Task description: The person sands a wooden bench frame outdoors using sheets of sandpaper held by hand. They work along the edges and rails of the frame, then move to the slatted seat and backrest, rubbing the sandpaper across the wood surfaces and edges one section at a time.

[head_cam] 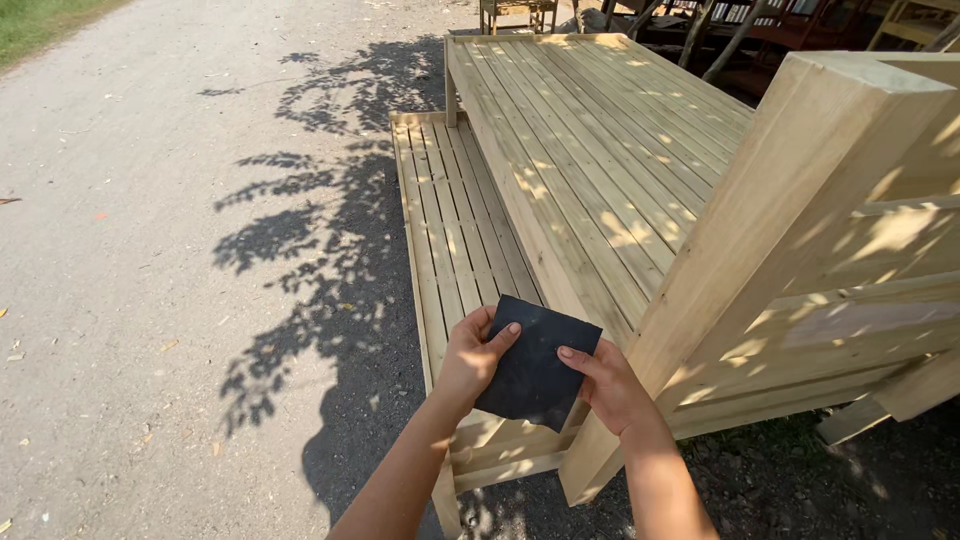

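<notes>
Both my hands hold a square sheet of black sandpaper (534, 362) in front of me. My left hand (470, 358) grips its left edge, thumb on top. My right hand (610, 385) pinches its right edge with the thumb laid over the sheet. The sheet hangs above the near end of a pale slatted wooden platform (590, 150), close to a thick square wooden post (770, 230) on the right.
A lower slatted step (450, 220) runs along the platform's left side. Grey gravel ground (150, 250) with tree shadows lies to the left, grass at the far left corner. More wooden furniture (520, 12) stands at the back. Dark soil lies under the frame at the bottom right.
</notes>
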Action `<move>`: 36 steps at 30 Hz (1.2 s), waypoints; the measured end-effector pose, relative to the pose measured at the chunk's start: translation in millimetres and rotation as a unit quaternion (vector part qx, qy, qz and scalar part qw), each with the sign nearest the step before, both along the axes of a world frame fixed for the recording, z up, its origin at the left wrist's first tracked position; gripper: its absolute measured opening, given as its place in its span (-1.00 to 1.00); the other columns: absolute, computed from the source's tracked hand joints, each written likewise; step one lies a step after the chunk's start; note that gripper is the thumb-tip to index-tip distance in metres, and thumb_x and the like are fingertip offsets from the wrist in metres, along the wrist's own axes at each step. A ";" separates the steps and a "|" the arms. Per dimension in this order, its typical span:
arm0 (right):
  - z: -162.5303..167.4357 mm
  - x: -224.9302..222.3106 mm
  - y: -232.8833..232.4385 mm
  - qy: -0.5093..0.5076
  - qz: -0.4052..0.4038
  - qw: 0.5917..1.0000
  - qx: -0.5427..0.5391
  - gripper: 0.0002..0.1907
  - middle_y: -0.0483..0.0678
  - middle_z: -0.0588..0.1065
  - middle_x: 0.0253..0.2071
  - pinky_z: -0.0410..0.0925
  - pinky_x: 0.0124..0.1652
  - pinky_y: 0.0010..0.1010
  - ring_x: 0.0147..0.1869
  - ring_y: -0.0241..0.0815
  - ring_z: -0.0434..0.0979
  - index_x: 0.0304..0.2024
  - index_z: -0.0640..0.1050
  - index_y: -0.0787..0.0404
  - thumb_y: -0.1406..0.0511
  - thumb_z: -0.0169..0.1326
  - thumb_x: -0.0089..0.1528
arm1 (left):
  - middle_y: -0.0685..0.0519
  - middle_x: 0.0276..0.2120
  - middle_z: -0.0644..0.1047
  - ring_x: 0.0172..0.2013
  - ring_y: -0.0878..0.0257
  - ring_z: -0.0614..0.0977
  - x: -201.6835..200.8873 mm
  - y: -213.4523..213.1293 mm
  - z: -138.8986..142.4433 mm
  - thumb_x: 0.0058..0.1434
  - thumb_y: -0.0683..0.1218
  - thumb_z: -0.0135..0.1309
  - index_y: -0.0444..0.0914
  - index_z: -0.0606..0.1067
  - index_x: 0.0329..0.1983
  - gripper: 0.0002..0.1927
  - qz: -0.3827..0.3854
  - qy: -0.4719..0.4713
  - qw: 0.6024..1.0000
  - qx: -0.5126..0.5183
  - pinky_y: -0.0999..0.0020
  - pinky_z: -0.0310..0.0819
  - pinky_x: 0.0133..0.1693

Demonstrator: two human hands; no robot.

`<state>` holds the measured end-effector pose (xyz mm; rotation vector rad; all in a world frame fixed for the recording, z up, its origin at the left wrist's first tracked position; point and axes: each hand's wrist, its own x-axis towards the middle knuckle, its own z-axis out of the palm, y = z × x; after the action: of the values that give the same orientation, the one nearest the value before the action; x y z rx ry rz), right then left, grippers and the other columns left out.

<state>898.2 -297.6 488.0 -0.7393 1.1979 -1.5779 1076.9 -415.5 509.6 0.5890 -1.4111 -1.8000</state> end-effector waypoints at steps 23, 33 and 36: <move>-20.4 83.6 -239.6 -0.270 -0.352 0.856 -0.265 -0.13 -0.03 0.42 0.20 0.36 0.20 -0.10 0.24 -0.01 0.45 0.46 0.19 -0.09 -0.15 0.08 0.18 | 0.00 -0.27 0.60 -0.29 0.17 0.62 -73.9 -236.8 -29.1 0.27 -0.02 0.17 -0.26 0.65 -0.15 -0.76 -0.162 -0.149 0.936 -0.276 0.28 0.52 -0.16; -24.5 75.3 -222.6 -0.147 -0.563 0.807 -0.104 -0.23 -0.18 0.51 0.13 0.43 0.09 -0.27 0.16 -0.20 0.53 0.32 0.31 -0.36 0.25 0.11 0.04 | -0.04 0.08 0.60 0.18 0.01 0.52 -121.7 -232.6 -36.8 0.21 -0.14 0.15 -0.27 0.64 -0.01 -0.72 -0.416 0.005 0.856 -0.308 0.20 0.38 0.16; -13.7 57.7 -193.8 -0.146 -0.615 0.762 -0.140 -0.52 0.05 0.49 -0.06 0.50 -0.09 -0.13 -0.03 -0.03 0.54 0.15 0.44 0.23 0.32 0.02 0.16 | -0.03 0.16 0.54 0.20 0.03 0.50 -144.1 -223.4 -31.9 0.21 -0.12 0.14 -0.25 0.60 0.07 -0.66 -0.483 -0.001 0.811 -0.331 0.22 0.39 0.17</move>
<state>956.0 -491.3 474.3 0.3049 1.2550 -2.8555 932.8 -638.9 477.7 -0.6255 -2.4253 -1.7494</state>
